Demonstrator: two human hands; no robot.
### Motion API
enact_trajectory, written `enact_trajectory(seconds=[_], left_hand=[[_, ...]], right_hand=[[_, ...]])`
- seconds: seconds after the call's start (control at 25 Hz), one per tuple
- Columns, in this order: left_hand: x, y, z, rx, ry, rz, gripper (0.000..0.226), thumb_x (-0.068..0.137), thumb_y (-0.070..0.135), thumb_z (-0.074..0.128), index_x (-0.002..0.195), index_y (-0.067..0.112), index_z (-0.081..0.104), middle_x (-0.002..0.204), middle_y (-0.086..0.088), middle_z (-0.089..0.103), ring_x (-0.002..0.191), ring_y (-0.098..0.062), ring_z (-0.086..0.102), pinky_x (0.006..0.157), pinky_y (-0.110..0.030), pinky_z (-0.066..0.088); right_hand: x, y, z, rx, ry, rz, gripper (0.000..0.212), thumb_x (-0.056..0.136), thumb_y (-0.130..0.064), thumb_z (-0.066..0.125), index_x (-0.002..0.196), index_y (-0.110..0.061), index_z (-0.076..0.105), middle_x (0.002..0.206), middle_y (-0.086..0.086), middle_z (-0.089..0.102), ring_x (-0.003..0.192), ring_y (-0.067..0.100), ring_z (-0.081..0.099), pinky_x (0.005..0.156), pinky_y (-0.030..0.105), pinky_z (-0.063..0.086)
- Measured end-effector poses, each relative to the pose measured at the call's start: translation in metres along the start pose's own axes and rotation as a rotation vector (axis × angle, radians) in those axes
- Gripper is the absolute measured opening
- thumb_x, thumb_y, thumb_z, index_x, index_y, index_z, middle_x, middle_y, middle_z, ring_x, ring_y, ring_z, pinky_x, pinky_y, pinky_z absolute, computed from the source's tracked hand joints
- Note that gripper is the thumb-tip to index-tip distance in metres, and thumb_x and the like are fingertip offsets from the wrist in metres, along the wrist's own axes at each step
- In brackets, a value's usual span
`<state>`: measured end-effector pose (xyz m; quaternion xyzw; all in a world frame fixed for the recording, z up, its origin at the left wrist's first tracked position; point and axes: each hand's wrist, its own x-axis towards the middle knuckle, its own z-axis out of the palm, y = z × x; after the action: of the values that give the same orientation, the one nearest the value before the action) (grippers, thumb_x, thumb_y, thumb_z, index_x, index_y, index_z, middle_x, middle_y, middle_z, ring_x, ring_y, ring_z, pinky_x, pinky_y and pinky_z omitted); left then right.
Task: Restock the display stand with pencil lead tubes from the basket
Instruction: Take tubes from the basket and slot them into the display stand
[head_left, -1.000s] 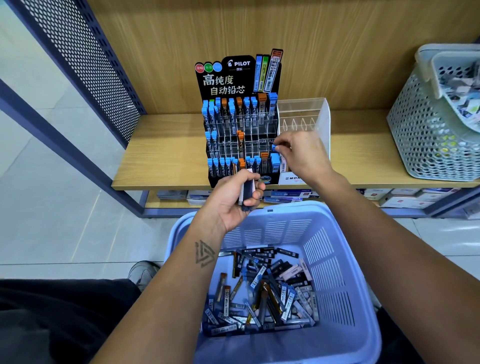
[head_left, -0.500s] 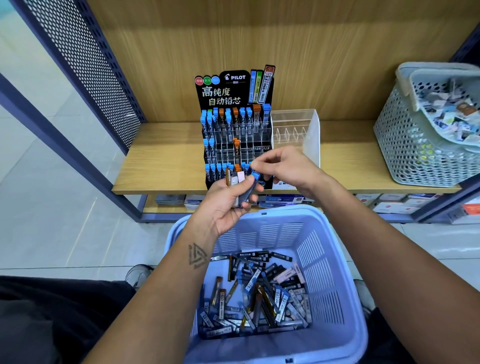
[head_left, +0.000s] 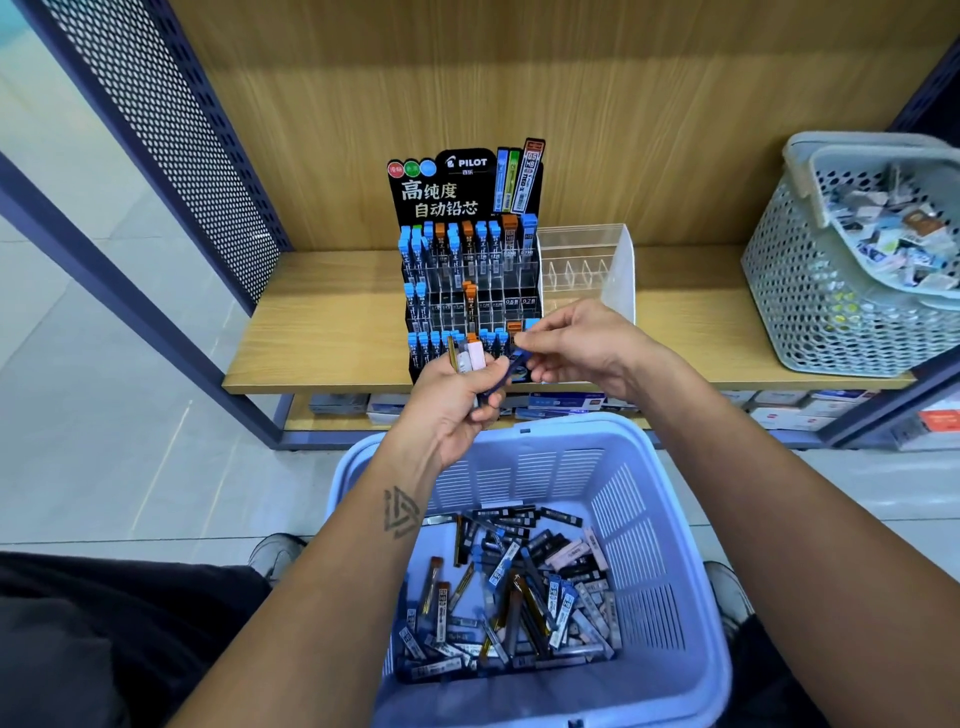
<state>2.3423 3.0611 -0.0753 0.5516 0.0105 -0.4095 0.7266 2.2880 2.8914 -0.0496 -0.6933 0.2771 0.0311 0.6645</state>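
My left hand (head_left: 457, 400) grips a small bunch of lead tubes (head_left: 470, 358); count unclear. My right hand (head_left: 582, 348) pinches the top of one dark tube (head_left: 506, 371) in front of the display stand (head_left: 467, 270), hiding its bottom row. More tubes lie in the basket (head_left: 670, 545).

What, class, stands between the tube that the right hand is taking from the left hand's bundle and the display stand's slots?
Nothing visible does. The right hand pinches a blue-capped tube out of the bundle gripped by the left hand, right in front of the display stand. Its middle row, straight above the hands, shows open slots.
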Motion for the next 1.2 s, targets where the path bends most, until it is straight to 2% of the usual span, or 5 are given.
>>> enact_trajectory(seconds=[0.24, 0.4, 0.48, 0.8, 1.2], left_hand=[[0.006, 0.002, 0.006, -0.031, 0.117, -0.028, 0.013, 0.099, 0.011, 0.063, 0.108, 0.001, 0.061, 0.081, -0.015, 0.067, 0.055, -0.016, 0.054, 0.042, -0.021, 0.038], [0.009, 0.004, 0.001, -0.082, 0.115, -0.072, 0.022, 0.101, 0.006, 0.057, 0.118, -0.007, 0.060, 0.078, -0.016, 0.069, 0.059, -0.017, 0.057, 0.046, -0.022, 0.044], [0.010, 0.005, 0.000, -0.103, 0.093, -0.078, 0.028, 0.101, 0.004, 0.053, 0.124, -0.011, 0.061, 0.079, -0.017, 0.070, 0.062, -0.017, 0.059, 0.047, -0.021, 0.046], [0.012, 0.003, -0.003, -0.117, 0.064, -0.058, 0.032, 0.102, 0.004, 0.053, 0.130, -0.011, 0.054, 0.089, -0.021, 0.073, 0.063, -0.018, 0.060, 0.048, -0.020, 0.045], [0.009, 0.005, -0.006, -0.113, 0.060, -0.025, 0.032, 0.102, 0.006, 0.055, 0.130, -0.010, 0.052, 0.096, -0.024, 0.075, 0.063, -0.019, 0.065, 0.051, -0.021, 0.050]], right_hand=[[0.006, -0.023, -0.021, -0.018, 0.314, -0.264, 0.011, 0.089, 0.005, 0.068, 0.096, -0.004, 0.068, 0.092, 0.018, 0.072, 0.067, 0.019, 0.071, 0.069, 0.027, 0.060], [0.022, -0.031, -0.027, -0.418, 0.594, -0.579, 0.014, 0.089, -0.011, 0.075, 0.102, -0.015, 0.076, 0.088, -0.002, 0.074, 0.079, 0.010, 0.071, 0.079, 0.019, 0.056], [0.028, -0.022, -0.021, -0.559, 0.575, -0.623, 0.019, 0.091, -0.011, 0.072, 0.110, -0.012, 0.075, 0.098, 0.001, 0.075, 0.085, 0.007, 0.067, 0.084, 0.014, 0.052], [0.043, -0.012, -0.015, -0.625, 0.518, -0.675, 0.018, 0.094, -0.011, 0.067, 0.111, -0.012, 0.074, 0.100, 0.005, 0.075, 0.088, 0.015, 0.070, 0.088, 0.036, 0.058], [0.052, -0.007, -0.017, -0.788, 0.419, -0.569, 0.019, 0.095, -0.014, 0.066, 0.112, -0.014, 0.074, 0.103, 0.005, 0.075, 0.094, 0.018, 0.068, 0.091, 0.036, 0.054]])
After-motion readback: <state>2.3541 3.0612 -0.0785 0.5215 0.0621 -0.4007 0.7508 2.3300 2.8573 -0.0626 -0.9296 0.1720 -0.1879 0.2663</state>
